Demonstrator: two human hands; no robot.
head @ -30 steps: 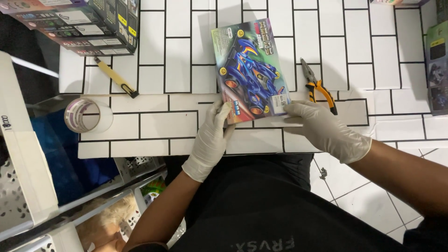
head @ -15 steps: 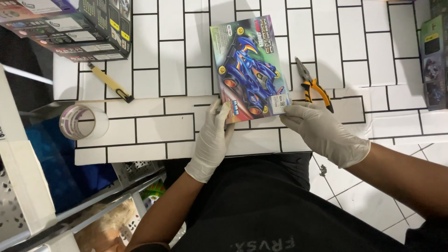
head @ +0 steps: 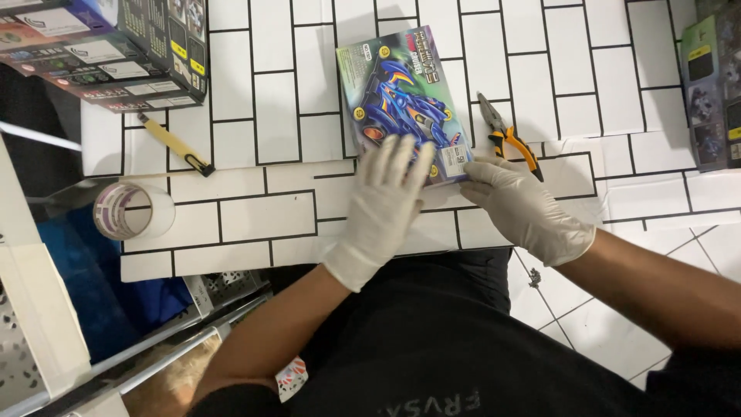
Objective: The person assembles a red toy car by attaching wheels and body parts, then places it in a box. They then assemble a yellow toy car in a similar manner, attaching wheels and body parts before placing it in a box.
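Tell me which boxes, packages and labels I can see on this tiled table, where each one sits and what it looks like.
Flat rectangular model-car box: table centre, blue racing car picture, both gloved hands on its near edge.
Small white label: box's lower right corner.
Stack of dark boxes: far left corner, black sides, yellow accents, white labels.
Dark green-edged box: right edge, upright rectangle, partly cut off.
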